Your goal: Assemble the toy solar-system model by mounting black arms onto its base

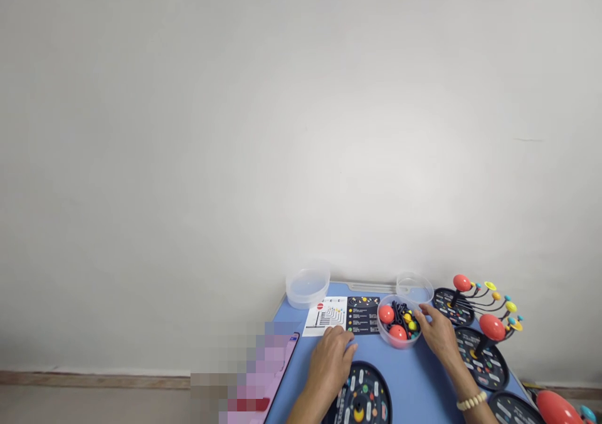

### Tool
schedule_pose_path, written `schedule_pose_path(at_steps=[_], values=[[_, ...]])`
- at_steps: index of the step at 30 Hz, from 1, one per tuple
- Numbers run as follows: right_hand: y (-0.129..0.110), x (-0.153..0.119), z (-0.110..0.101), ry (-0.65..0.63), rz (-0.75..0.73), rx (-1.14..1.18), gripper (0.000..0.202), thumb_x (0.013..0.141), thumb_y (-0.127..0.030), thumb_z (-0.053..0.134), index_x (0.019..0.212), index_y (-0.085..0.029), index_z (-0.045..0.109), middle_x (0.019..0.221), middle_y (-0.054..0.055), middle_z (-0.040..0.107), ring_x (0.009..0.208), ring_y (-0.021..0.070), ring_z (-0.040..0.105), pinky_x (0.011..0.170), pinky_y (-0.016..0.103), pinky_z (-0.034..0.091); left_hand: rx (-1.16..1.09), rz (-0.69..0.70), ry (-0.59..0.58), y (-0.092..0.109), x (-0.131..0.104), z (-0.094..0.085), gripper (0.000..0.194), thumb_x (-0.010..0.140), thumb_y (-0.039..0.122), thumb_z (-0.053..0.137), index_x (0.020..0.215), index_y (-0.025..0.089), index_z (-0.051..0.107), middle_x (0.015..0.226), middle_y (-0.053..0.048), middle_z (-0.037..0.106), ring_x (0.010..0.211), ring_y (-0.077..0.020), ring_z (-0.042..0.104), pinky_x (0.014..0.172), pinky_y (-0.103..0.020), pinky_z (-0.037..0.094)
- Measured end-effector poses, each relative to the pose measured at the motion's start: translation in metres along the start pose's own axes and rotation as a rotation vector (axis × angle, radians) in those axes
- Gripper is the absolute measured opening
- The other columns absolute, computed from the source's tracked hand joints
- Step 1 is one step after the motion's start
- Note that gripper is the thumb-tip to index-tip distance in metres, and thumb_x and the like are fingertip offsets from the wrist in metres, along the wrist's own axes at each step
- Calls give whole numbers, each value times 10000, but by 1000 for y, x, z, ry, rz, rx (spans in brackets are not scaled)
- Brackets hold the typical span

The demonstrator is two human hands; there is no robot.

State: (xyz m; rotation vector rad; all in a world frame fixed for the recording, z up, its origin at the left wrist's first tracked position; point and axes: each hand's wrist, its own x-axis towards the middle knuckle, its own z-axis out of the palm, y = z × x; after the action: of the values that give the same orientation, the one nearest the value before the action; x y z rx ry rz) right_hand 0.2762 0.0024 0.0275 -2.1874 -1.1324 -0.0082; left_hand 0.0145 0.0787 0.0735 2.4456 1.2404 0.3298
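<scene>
A clear plastic tub point(399, 344) holds red balls point(386, 314), black rods point(399, 317) and small coloured balls point(412, 325). My right hand point(438, 333), with a beaded bracelet at the wrist, is at the tub's right rim, thumb over the edge and fingers curled outside it. My left hand point(330, 356) rests low over the table, fingers loosely bent and thumb apart, with nothing seen in it. It lies between a printed instruction sheet point(329, 317) and a round black base point(369, 386) with planet pictures, partly covering the base's left side.
An empty-looking clear container point(308, 289) and a clear lid point(414, 288) stand at the back of the blue table point(409, 380). Assembled planet models point(491, 328) line the right edge. A phone-like screen point(270, 380), partly pixelated, is at left. A wall rises behind.
</scene>
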Motion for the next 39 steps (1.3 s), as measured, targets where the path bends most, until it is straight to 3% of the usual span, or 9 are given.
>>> schedule_pose_path(at_steps=[3,6,13,16,21,26,30,35,39], values=[[1,-1,-3,32,33,-21,509,919,-407,376,1330,-155,539,1101,101,723,932,241,697,778,317,487,-53,-3,52,1,0,0,241,940,219,475,1034,208,696,1072,-51,685,1075,-208,581,900,-271,415],[-2,4,-7,-17,42,-125,496,948,-335,337,1394,-170,477,1153,102,705,974,222,690,792,301,478,-74,-1,52,1,1,1,234,941,211,475,996,193,702,1048,-52,698,1053,-205,595,880,-266,421],[-15,22,-17,-84,30,-245,376,877,-133,437,1158,-167,684,1021,121,756,994,230,691,802,278,454,-83,19,55,2,1,1,222,939,200,488,976,192,707,1043,-49,704,1048,-199,603,867,-258,417],[-21,23,-23,-45,42,-263,324,866,-146,466,1079,-171,708,971,115,762,966,235,696,765,273,448,-85,6,50,3,0,-1,215,938,205,499,978,192,710,1037,-52,705,1038,-200,607,858,-258,418],[-36,19,-36,33,18,-264,316,924,-271,437,1108,-202,684,1026,96,753,959,239,690,727,277,436,-90,2,60,3,0,2,204,929,212,515,956,208,717,1032,-44,709,1037,-202,605,844,-257,414],[-89,12,-37,53,-212,-120,278,916,-353,477,997,-237,716,935,54,764,891,226,688,724,268,431,-69,21,19,6,-3,3,190,915,227,537,949,214,723,1027,-45,713,1051,-214,599,839,-263,417],[-156,6,-17,-127,-404,-41,243,923,-285,485,965,-246,721,888,22,767,811,177,686,705,236,428,-71,35,19,5,-4,5,201,910,224,531,933,205,730,1013,-54,711,1049,-222,600,841,-274,425],[-221,11,16,-189,-484,-63,186,906,-284,561,999,-252,719,949,29,767,897,179,685,736,229,426,-66,22,21,2,-1,10,221,904,199,511,935,205,730,1038,-65,703,1073,-222,597,864,-274,426],[-246,15,37,-227,-497,-106,189,910,-291,577,1041,-245,705,990,51,762,933,190,686,751,244,440,-58,23,-9,3,0,8,238,898,206,498,974,196,724,1050,-80,704,1080,-241,596,841,-289,440]])
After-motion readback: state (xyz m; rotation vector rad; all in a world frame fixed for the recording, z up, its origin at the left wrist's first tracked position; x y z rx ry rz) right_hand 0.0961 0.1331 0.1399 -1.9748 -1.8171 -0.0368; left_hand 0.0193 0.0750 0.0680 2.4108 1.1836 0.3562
